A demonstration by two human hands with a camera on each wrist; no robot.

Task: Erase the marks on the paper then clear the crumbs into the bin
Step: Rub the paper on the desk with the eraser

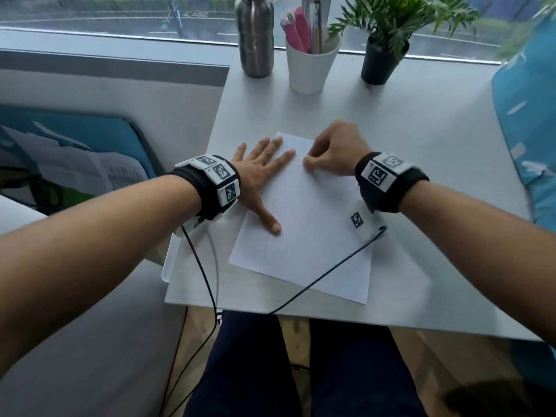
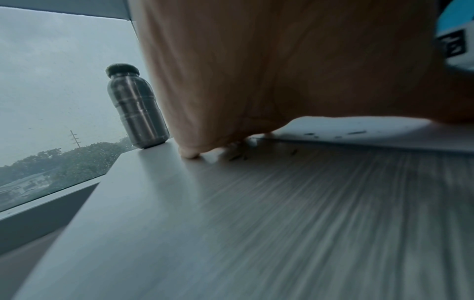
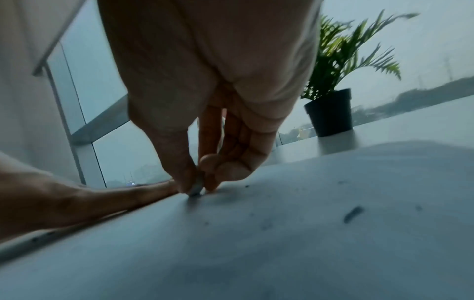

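A white sheet of paper (image 1: 307, 236) lies tilted on the grey table (image 1: 421, 139). My left hand (image 1: 264, 173) lies flat with fingers spread on the sheet's left edge and presses it down. My right hand (image 1: 325, 161) pinches a small eraser (image 3: 196, 189) between thumb and fingers, its tip on the paper (image 3: 307, 233) near the top. Dark crumbs (image 3: 352, 213) lie scattered on the sheet, and more crumbs (image 2: 238, 156) sit by the left fingers (image 2: 189, 152) at the paper's edge. No bin is in view.
At the table's far edge stand a steel bottle (image 1: 254, 34), a white cup of pens (image 1: 311, 61) and a potted plant (image 1: 385, 55). Black cables (image 1: 325, 275) cross the paper's lower corner. A blue cushion (image 1: 529, 115) lies at the right.
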